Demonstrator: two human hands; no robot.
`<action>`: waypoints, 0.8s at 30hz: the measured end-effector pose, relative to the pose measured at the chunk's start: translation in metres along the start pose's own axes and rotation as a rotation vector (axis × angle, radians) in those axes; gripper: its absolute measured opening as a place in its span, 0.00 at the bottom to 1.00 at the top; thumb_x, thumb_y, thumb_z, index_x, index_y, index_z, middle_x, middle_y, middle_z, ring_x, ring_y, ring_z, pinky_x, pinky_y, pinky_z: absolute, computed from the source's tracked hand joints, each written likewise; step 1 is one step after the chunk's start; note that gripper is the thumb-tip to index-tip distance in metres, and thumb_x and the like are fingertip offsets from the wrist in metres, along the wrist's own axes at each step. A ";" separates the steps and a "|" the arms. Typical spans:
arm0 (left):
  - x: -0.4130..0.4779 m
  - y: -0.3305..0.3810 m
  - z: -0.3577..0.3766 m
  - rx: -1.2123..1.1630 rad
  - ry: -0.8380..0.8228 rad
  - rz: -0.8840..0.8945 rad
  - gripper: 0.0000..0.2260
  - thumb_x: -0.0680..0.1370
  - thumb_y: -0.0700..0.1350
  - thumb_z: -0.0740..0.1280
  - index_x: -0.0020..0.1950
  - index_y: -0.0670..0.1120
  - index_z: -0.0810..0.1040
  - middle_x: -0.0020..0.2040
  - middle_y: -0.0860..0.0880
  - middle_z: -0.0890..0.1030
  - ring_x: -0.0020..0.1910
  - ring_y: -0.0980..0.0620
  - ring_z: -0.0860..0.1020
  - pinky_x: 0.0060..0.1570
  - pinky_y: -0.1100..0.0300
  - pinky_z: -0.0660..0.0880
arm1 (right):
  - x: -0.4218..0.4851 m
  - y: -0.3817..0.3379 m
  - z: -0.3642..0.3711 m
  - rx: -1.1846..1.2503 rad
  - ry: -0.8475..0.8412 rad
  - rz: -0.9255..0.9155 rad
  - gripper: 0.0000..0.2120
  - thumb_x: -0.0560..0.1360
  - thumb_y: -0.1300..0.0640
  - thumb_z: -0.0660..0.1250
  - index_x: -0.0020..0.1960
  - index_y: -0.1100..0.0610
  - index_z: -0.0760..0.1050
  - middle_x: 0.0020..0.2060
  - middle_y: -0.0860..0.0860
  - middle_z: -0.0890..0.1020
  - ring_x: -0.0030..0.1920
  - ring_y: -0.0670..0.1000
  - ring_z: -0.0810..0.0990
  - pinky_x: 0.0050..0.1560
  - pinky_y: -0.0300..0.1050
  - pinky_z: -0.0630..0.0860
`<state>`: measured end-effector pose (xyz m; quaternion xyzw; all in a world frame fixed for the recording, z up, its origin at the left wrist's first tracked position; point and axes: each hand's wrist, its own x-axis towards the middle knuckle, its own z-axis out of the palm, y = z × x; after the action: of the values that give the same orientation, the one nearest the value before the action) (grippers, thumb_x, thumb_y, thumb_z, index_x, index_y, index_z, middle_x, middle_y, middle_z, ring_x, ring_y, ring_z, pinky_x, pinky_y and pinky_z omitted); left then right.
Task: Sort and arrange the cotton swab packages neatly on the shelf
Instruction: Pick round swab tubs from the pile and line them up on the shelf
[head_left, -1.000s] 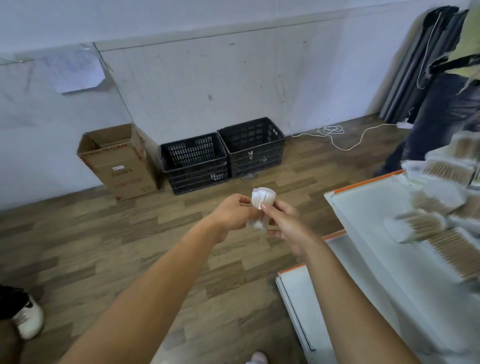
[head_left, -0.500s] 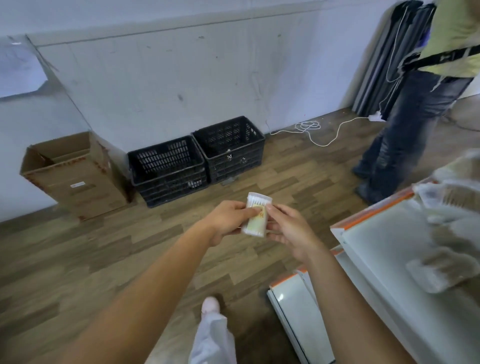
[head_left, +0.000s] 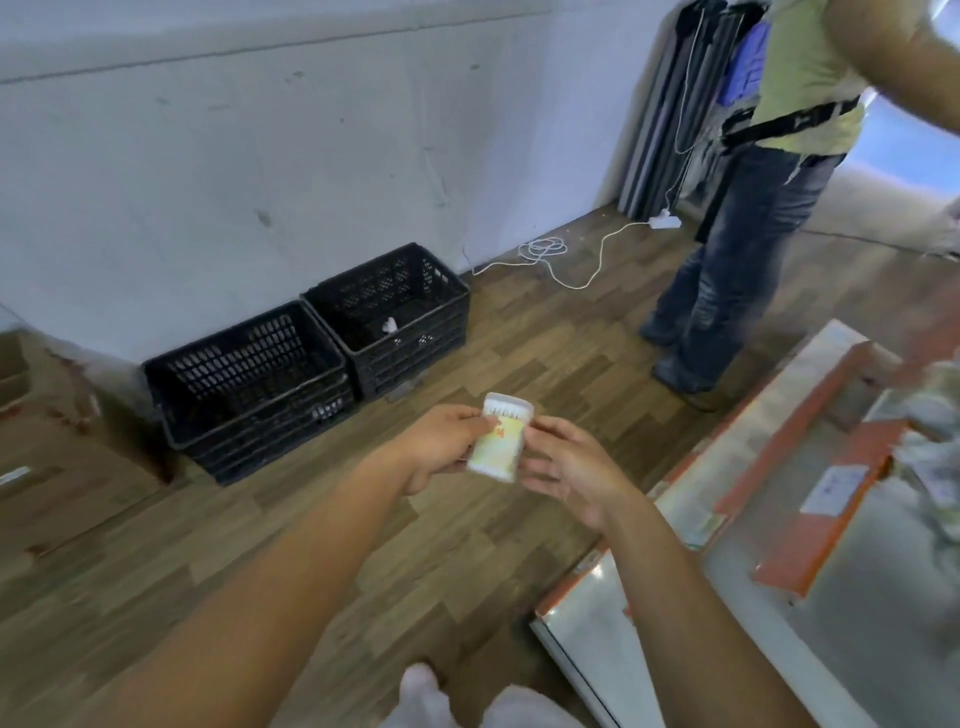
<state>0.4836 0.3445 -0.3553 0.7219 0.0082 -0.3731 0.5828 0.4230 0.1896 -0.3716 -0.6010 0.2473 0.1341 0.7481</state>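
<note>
Wood-plank floor (head_left: 519, 338) under a scuffed white wall, two black crates (head_left: 249, 384) against it, and the shelf (head_left: 872, 613) at right (its contents too blurred to tell). Both arms reach forward: left hand (head_left: 441, 447) and right hand (head_left: 571, 467) pinch the cotton swab package (head_left: 498, 447) between curled fingers, upright above the floor.

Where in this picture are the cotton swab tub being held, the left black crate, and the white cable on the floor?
cotton swab tub (head_left: 497, 447), head view, on its yellow label.
left black crate (head_left: 270, 428), head view, on its near outer wall.
white cable (head_left: 543, 249), head view, on its coiled part.
</note>
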 end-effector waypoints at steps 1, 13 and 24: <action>0.005 0.003 -0.002 0.012 -0.003 0.001 0.07 0.81 0.46 0.61 0.56 0.48 0.77 0.49 0.50 0.81 0.43 0.56 0.79 0.37 0.67 0.74 | 0.004 -0.002 0.000 0.002 0.012 -0.004 0.10 0.78 0.58 0.63 0.59 0.53 0.72 0.51 0.54 0.82 0.47 0.52 0.82 0.45 0.47 0.77; 0.105 0.057 0.021 0.185 -0.184 0.080 0.06 0.77 0.43 0.68 0.53 0.47 0.76 0.52 0.46 0.82 0.46 0.53 0.80 0.45 0.60 0.77 | 0.054 -0.039 -0.047 0.132 0.204 -0.081 0.16 0.78 0.59 0.63 0.65 0.55 0.69 0.56 0.57 0.80 0.50 0.56 0.81 0.56 0.55 0.76; 0.246 0.167 0.071 0.760 -0.380 0.370 0.19 0.65 0.54 0.75 0.52 0.53 0.73 0.40 0.58 0.78 0.38 0.61 0.76 0.37 0.64 0.73 | 0.135 -0.142 -0.127 0.079 0.385 -0.301 0.11 0.77 0.64 0.64 0.59 0.61 0.76 0.47 0.55 0.81 0.45 0.51 0.81 0.46 0.44 0.79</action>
<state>0.6982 0.1271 -0.3533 0.7925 -0.3651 -0.3651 0.3246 0.5804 0.0197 -0.3447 -0.6158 0.2979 -0.1058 0.7217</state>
